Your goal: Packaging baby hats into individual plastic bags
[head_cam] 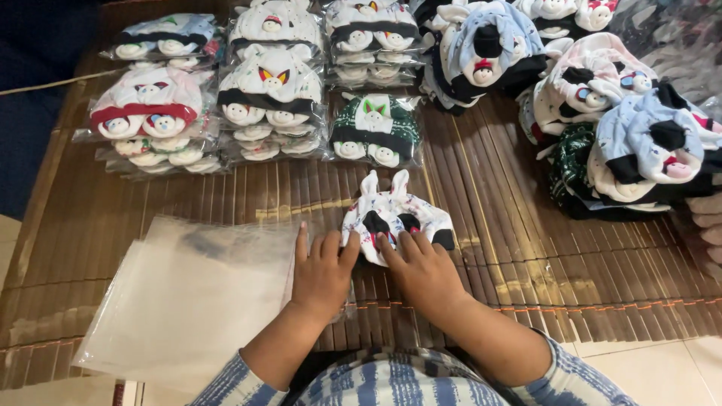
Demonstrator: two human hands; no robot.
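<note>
Both hands, left hand (323, 272) and right hand (423, 272), fingers spread flat, pinning baby hat set (395, 216) mid-mat (489, 225), clear bags (188, 293) just left for reach, packed stacks (226, 98) along far edge.

Bare mat (496, 225) lies open right of the hat (395, 214); packed stacks (263, 98) block behind, bags (188, 293) left.

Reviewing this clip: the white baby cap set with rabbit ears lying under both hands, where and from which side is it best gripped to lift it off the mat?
Probably by its near edge, from the person's side. The cap set lies flat on the slatted mat, ears pointing away, and the left hand and right hand already rest their fingers on that near edge. Pinching both lower corners should keep the folded stack together; the floppy ears offer a poor hold.
</note>
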